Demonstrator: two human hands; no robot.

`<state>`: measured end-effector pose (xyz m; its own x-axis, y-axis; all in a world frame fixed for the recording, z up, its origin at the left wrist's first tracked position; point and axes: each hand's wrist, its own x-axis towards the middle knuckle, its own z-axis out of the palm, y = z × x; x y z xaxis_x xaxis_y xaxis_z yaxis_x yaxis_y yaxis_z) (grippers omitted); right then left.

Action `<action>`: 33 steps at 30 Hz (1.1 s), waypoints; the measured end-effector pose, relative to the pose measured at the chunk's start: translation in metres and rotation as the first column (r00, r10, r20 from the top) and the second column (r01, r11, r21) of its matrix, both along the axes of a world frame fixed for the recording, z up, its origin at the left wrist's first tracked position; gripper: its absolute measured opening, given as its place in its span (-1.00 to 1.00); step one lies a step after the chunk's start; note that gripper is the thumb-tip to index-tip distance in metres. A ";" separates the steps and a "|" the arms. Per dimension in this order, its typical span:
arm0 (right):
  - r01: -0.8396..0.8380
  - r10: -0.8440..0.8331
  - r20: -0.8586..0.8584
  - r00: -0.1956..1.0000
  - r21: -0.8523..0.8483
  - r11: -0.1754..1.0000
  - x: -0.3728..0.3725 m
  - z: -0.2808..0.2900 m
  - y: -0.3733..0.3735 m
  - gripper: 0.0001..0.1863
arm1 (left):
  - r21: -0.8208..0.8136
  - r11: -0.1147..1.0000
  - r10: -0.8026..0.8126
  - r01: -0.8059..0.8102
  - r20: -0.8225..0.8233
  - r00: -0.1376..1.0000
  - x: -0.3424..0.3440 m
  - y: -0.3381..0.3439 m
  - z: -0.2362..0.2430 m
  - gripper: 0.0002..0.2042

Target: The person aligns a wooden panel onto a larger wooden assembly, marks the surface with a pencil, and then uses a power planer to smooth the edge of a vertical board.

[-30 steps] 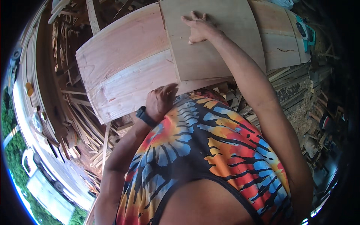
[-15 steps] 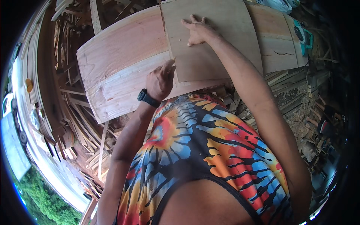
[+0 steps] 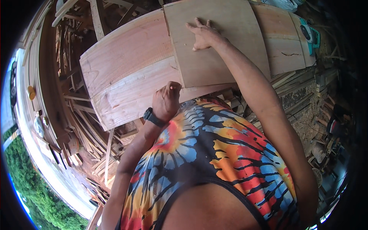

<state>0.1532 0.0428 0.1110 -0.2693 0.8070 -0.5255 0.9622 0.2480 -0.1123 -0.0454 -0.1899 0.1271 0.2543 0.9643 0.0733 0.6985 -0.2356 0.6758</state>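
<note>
Atop the pale planks (image 3: 130, 65), the thin board (image 3: 234, 57) is lying beneath the wide-spread right hand (image 3: 206, 37), while the curled-in left hand (image 3: 166, 101) is sitting beside the board's near-left corner, whether it is gripping anything being hard to tell.

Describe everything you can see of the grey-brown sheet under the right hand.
The grey-brown sheet looks like thin plywood: smooth, matte, faintly grained, four-sided, with a small pale speck on it. It lies flat across the pinkish planks, its far side reaching the picture's top; the lens bows its right edge. The right hand rests on it, fingers spread. The left hand is by its near left corner; contact there is unclear.
</note>
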 end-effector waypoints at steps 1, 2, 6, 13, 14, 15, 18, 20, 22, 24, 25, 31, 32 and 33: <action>0.000 0.000 0.001 1.000 0.003 1.000 0.000 0.001 0.001 0.15 | -0.043 0.999 -0.017 0.018 0.027 0.999 -0.001 0.007 -0.003 -0.95; -0.002 0.002 0.002 1.000 0.007 1.000 0.000 0.001 0.000 0.15 | -0.040 0.999 -0.018 0.019 0.028 0.999 -0.002 0.014 -0.005 -0.95; -0.046 0.044 0.039 0.998 0.044 0.998 0.000 0.001 -0.001 0.24 | -0.064 0.987 -0.132 0.144 0.168 0.977 -0.007 0.041 -0.010 -0.93; -0.037 0.036 0.034 0.999 0.049 0.998 -0.001 0.017 -0.005 0.25 | 0.059 0.995 -0.095 0.084 0.228 0.969 -0.019 0.122 -0.029 -0.73; -0.045 0.045 0.011 0.999 0.076 0.996 0.003 0.013 -0.006 0.22 | 0.155 0.985 -0.107 0.069 0.248 0.963 -0.017 0.139 -0.030 -0.73; -0.053 0.054 -0.010 0.998 0.103 0.993 0.008 0.010 -0.006 0.19 | 0.218 0.973 -0.123 0.080 0.193 0.973 -0.017 0.156 -0.030 -0.72; -0.058 0.060 -0.017 0.998 0.111 0.992 0.000 0.005 -0.005 0.20 | 0.228 0.965 -0.155 0.130 0.093 0.983 -0.038 0.210 -0.037 -0.83; -0.059 0.059 0.006 0.998 0.097 0.994 -0.002 0.005 -0.003 0.21 | 0.174 0.972 -0.174 0.160 0.071 0.982 -0.042 0.245 -0.042 -0.91; -0.062 0.059 0.033 0.998 0.081 0.995 -0.004 0.010 -0.002 0.21 | 0.255 0.952 -0.157 0.173 -0.081 0.984 -0.043 0.278 -0.043 -0.85; -0.060 0.057 0.090 0.994 0.031 0.998 -0.013 0.021 -0.001 0.22 | 0.479 0.858 -0.148 0.187 -0.120 0.982 -0.051 0.307 -0.049 -0.79; -0.040 0.037 0.110 0.993 0.024 0.999 -0.004 0.017 -0.004 0.22 | 0.118 0.992 -0.055 0.042 0.109 0.993 -0.035 0.318 -0.039 -0.80; -0.044 0.045 0.109 0.993 -0.012 0.999 -0.008 0.022 0.001 0.22 | 0.409 0.907 -0.040 0.098 -0.148 0.988 -0.058 0.384 -0.050 -0.79; -0.022 0.025 0.103 0.994 -0.023 0.999 -0.007 0.020 0.001 0.22 | 0.376 0.924 -0.021 0.064 -0.118 0.993 -0.058 0.389 -0.048 -0.78; -0.001 0.005 0.096 0.995 -0.035 0.999 -0.006 0.019 0.001 0.22 | 0.298 0.954 -0.006 0.024 -0.062 0.998 -0.057 0.389 -0.048 -0.76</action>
